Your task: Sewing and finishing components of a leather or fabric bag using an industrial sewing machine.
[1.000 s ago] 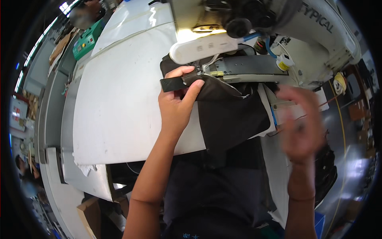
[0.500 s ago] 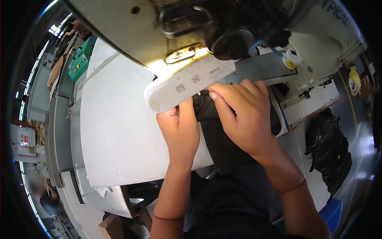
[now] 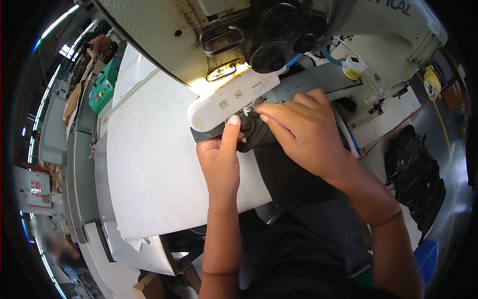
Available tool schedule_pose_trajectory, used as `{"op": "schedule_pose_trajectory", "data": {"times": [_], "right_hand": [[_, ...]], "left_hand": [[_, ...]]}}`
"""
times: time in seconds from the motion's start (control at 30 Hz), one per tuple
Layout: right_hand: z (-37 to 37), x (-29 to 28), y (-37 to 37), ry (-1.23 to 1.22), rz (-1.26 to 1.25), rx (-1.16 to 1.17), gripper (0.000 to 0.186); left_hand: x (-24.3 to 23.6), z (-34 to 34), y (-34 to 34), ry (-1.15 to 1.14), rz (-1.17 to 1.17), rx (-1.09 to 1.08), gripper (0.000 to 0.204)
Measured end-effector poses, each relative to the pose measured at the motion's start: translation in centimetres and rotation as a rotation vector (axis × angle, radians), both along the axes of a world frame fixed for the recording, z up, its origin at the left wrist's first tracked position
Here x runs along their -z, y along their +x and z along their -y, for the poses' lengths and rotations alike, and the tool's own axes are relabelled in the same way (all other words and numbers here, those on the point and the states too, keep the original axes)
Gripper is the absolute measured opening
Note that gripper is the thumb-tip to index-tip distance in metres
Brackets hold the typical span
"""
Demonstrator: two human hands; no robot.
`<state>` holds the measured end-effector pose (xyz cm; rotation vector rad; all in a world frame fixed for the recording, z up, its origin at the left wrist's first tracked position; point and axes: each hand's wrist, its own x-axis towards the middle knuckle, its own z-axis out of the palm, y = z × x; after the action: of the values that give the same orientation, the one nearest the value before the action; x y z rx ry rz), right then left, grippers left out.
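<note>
A dark cloth piece (image 3: pixel 291 174) runs from under the sewing machine (image 3: pixel 172 42) down towards my lap. Its gathered upper end lies by the small metal presser foot (image 3: pixel 247 109), just below a white rounded bar (image 3: pixel 234 97) lit from behind. My left hand (image 3: pixel 221 157) grips the cloth's left side, thumb on top and fingers curled beneath. On the other side of the presser foot, my right hand (image 3: pixel 308 134) pinches the cloth between thumb and forefinger. The needle point is too small to make out.
A white tabletop (image 3: pixel 159 169) spreads to the left. At the machine's right stands a small white bottle (image 3: pixel 354 68) with a blue tube. Black garments (image 3: pixel 416 174) are heaped on the right, above a blue bin (image 3: pixel 428 256). A green control box (image 3: pixel 103 87) sits far left.
The view has shifted, so the machine sits higher and further left. My left thumb has straightened upward, and the presser foot shows more clearly. Both hands stay at the cloth.
</note>
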<state>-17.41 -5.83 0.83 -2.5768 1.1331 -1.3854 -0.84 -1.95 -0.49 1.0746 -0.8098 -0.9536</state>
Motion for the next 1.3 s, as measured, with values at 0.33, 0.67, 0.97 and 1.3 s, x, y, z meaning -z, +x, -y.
{"op": "schedule_pose_trajectory", "data": {"times": [0.33,0.67,0.97,1.3], "right_hand": [[5.2,-0.5,0.3,0.093,0.105,-0.403,0.008],[4.6,-0.7,0.3,0.185,0.1,-0.301,0.006],[4.2,-0.3,0.9,0.099,0.11,-0.239,0.006],[4.6,0.4,1.2,0.044,0.172,-0.25,0.006]], "left_hand": [[1.0,0.1,0.7,0.021,-0.032,0.038,0.036],[0.4,-0.1,0.5,0.036,0.038,0.004,0.039],[0.0,-0.4,-0.8,-0.067,0.221,-0.124,0.036],[-1.6,0.5,1.2,0.086,0.065,0.105,0.049]]}}
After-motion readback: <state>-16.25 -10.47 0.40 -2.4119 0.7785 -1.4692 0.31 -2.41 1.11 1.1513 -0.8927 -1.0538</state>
